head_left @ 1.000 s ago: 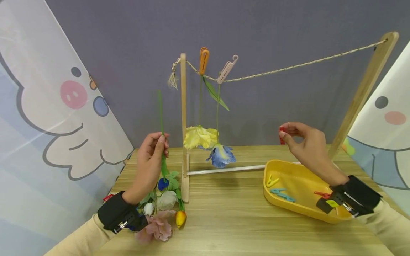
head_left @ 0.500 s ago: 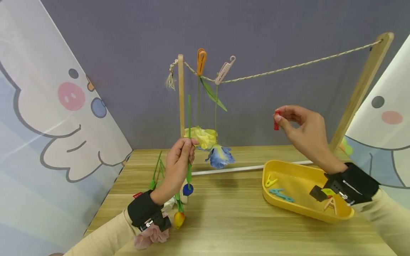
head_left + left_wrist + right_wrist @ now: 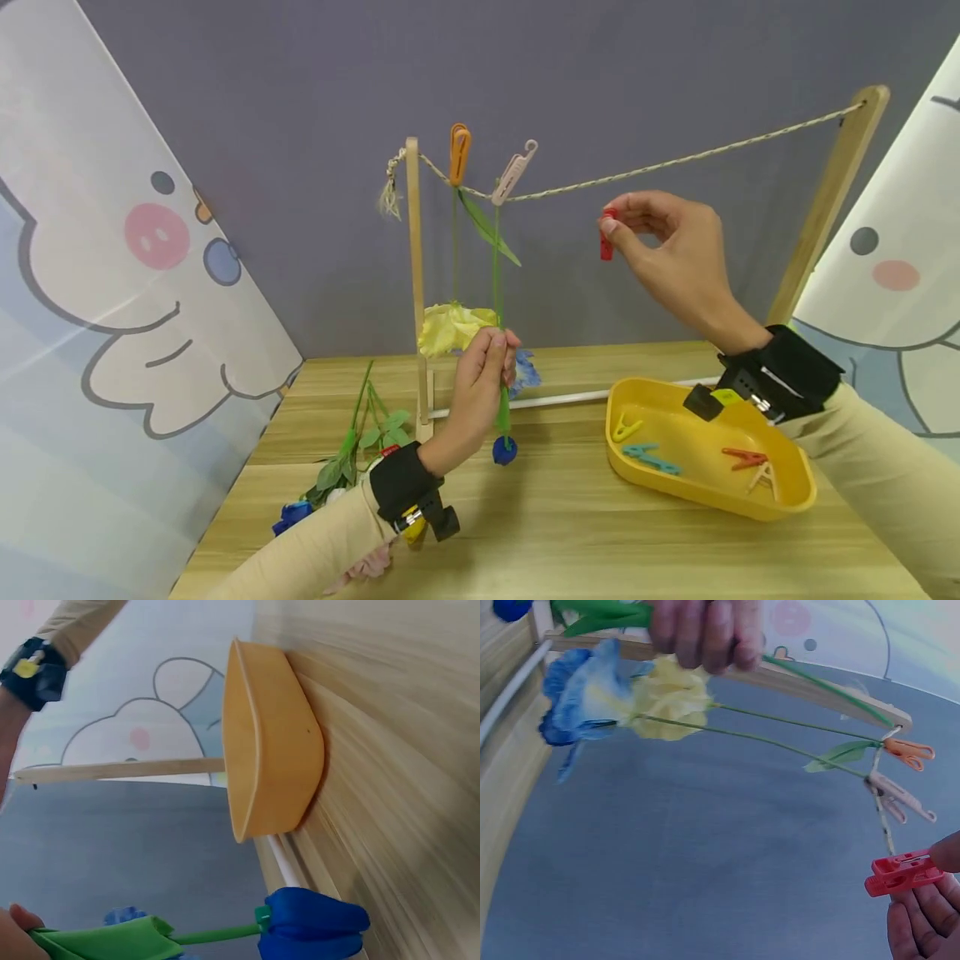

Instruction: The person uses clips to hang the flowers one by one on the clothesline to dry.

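Note:
My left hand [image 3: 480,371] grips the green stem of an artificial blue tulip [image 3: 311,922], its bloom hanging down above the table. The stem's upper end rises in front of the hanging flowers. In my right hand [image 3: 671,250], thumb and fingers pinch a red clothespin [image 3: 902,874], held below the rope [image 3: 645,171] in the head view. An orange clothespin [image 3: 460,154] and a pale pink clothespin [image 3: 514,172] clip two upside-down flowers to the rope. One is a yellow flower [image 3: 450,329]; the other, a blue flower [image 3: 527,372], is partly behind my left hand.
A yellow basin [image 3: 690,493] with several clothespins stands at the right. More artificial flowers [image 3: 348,454] lie at the left, partly under my left forearm. The rope runs between a left wooden post [image 3: 416,250] and a right wooden post [image 3: 832,200], with a white rod [image 3: 558,400] low between them.
My left hand has carried the blue tulip rightward from the flower pile to before the hanging flowers. My right hand has risen and moved left with the red clothespin.

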Available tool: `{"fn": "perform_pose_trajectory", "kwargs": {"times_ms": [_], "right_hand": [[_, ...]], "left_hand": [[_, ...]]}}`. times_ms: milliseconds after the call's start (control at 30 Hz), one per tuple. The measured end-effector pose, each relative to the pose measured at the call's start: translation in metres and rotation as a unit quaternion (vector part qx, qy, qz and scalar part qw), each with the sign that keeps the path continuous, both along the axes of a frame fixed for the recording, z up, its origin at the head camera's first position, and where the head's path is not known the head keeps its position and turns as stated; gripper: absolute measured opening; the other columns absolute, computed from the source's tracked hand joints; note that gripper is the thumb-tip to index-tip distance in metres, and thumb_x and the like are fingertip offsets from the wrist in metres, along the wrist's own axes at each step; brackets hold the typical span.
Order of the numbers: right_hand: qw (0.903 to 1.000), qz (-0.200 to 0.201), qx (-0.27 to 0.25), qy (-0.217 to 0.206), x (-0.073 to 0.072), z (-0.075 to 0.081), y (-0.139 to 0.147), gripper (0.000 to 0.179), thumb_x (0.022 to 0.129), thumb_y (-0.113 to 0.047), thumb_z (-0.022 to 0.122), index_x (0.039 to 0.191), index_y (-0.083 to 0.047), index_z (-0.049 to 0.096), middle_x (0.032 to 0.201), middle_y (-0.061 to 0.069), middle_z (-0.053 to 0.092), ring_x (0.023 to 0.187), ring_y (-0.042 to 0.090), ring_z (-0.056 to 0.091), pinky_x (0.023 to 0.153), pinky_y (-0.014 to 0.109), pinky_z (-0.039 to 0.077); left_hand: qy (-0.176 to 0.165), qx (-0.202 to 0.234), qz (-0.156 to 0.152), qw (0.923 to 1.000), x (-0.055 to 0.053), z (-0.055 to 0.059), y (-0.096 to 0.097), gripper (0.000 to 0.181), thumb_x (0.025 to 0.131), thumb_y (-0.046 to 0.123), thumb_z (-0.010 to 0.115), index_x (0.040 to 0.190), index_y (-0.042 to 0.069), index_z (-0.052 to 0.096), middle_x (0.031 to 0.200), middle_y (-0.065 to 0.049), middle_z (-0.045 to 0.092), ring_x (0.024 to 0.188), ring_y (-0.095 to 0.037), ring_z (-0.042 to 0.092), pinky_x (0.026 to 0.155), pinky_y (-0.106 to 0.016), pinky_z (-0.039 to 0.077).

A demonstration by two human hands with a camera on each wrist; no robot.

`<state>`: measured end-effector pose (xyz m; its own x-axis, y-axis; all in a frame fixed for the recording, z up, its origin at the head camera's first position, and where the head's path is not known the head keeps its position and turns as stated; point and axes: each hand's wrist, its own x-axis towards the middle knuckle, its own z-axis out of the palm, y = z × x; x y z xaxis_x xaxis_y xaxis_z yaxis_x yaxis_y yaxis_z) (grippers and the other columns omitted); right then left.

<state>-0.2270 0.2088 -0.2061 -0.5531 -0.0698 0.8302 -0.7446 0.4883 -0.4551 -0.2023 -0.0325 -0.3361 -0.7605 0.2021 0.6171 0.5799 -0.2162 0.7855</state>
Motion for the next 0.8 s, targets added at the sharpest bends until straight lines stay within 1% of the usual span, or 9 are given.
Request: {"fn": "perform_pose_trajectory", "kwargs": {"times_ms": [100,233,333,433,533,633,700,733,800], "right_hand": [[0.9998,0.015,-0.009,0.003,-0.004,0.009,-0.003,0.013,0.095,-0.006,0.074,0.107,-0.002,0.075,0.091,0.008,0.074,0.08,0.015,0.07,0.086,0.02,0.054],[0.9995,0.019,-0.025,0.001,-0.009,0.021,-0.001,0.015,0.094,-0.003,0.074,0.108,0.003,0.075,0.096,0.008,0.075,0.083,0.014,0.071,0.087,0.019,0.054],[0.9982,0.029,-0.051,-0.014,-0.013,0.03,0.0,0.017,0.094,-0.004,0.074,0.109,0.004,0.074,0.097,0.007,0.075,0.086,0.016,0.071,0.087,0.019,0.055],[0.9945,0.052,-0.084,-0.034,-0.016,0.04,-0.002,0.019,0.094,-0.006,0.075,0.11,0.005,0.074,0.099,0.008,0.076,0.089,0.019,0.071,0.088,0.02,0.055],[0.9867,0.091,-0.124,-0.053,-0.02,0.049,-0.005,0.022,0.092,-0.006,0.077,0.109,0.006,0.074,0.099,0.01,0.076,0.091,0.021,0.071,0.089,0.021,0.054],[0.9719,0.149,-0.168,-0.07,-0.025,0.056,-0.01,0.022,0.09,-0.004,0.079,0.107,0.009,0.074,0.098,0.013,0.076,0.091,0.023,0.071,0.088,0.022,0.055],[0.9625,0.18,-0.186,-0.079,-0.028,0.06,-0.015,0.022,0.089,-0.002,0.08,0.106,0.011,0.073,0.096,0.014,0.076,0.09,0.024,0.071,0.086,0.022,0.055],[0.959,0.192,-0.191,-0.083,-0.029,0.062,-0.017,0.022,0.088,-0.001,0.079,0.106,0.011,0.073,0.096,0.015,0.076,0.089,0.025,0.071,0.086,0.023,0.056],[0.9578,0.197,-0.19,-0.087,-0.032,0.065,-0.021,0.022,0.089,-0.001,0.079,0.105,0.012,0.072,0.095,0.015,0.076,0.089,0.025,0.071,0.085,0.023,0.056]], "left_hand": [[-0.002,-0.014,0.002,0.9999,-0.006,-0.001,0.009,0.033,0.115,0.015,0.033,0.11,-0.012,0.051,0.08,-0.015,0.039,0.066,-0.018,0.038,0.06,-0.029,0.036],[0.01,-0.019,0.0,0.9998,-0.014,0.003,0.021,0.029,0.114,0.012,0.032,0.108,-0.008,0.053,0.079,-0.016,0.039,0.065,-0.017,0.038,0.059,-0.028,0.037],[0.014,-0.009,-0.003,0.9999,-0.018,0.009,0.03,0.028,0.114,0.012,0.033,0.106,-0.005,0.053,0.079,-0.014,0.04,0.065,-0.017,0.039,0.059,-0.026,0.037],[0.011,-0.006,-0.005,0.9999,-0.023,0.014,0.039,0.029,0.114,0.014,0.033,0.107,-0.005,0.053,0.081,-0.012,0.041,0.066,-0.017,0.039,0.06,-0.025,0.037],[0.01,-0.011,-0.003,0.9999,-0.026,0.019,0.045,0.031,0.114,0.014,0.033,0.109,-0.008,0.053,0.082,-0.013,0.042,0.067,-0.019,0.04,0.06,-0.029,0.038],[-0.001,-0.014,0.002,0.9999,-0.028,0.021,0.049,0.031,0.114,0.015,0.032,0.11,-0.007,0.053,0.082,-0.013,0.042,0.068,-0.02,0.041,0.061,-0.029,0.039],[-0.011,-0.009,0.004,0.9999,-0.03,0.022,0.051,0.031,0.114,0.015,0.032,0.11,-0.006,0.054,0.083,-0.013,0.042,0.068,-0.021,0.041,0.061,-0.027,0.039],[-0.015,-0.008,0.004,0.9998,-0.031,0.022,0.052,0.031,0.114,0.016,0.032,0.11,-0.006,0.054,0.083,-0.012,0.042,0.068,-0.02,0.04,0.061,-0.026,0.04],[-0.022,-0.006,0.004,0.9997,-0.032,0.024,0.053,0.032,0.115,0.016,0.031,0.11,-0.007,0.053,0.082,-0.01,0.042,0.068,-0.02,0.04,0.061,-0.026,0.04]]}}
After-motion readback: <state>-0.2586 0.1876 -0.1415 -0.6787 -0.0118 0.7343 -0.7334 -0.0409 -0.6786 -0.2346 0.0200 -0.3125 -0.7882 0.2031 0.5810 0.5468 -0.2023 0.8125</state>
